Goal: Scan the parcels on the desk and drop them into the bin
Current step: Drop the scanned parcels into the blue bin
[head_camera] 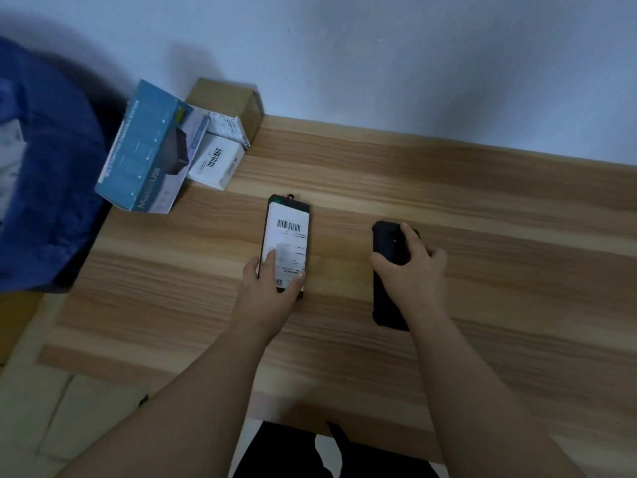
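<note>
Nearest me, person's L hand [272,288] rests on the near end of a flat black parcel [287,236] w/ white barcode label, lying flat mid-desk; forefinger laid straight on the label, thumb at its right edge. Beside it, apart, R hand [412,267] grips a black handheld scanner [391,270], fingers curled over its top, scanner flat on the wooden desk [448,208]. Farther back at the desk's left corner: blue USB box [144,150] tilted, overhanging the edge, white barcode box [215,163] just beside it, brown carton [238,101] against the wall. Blue bin bag [41,167] off the desk's left.
</note>
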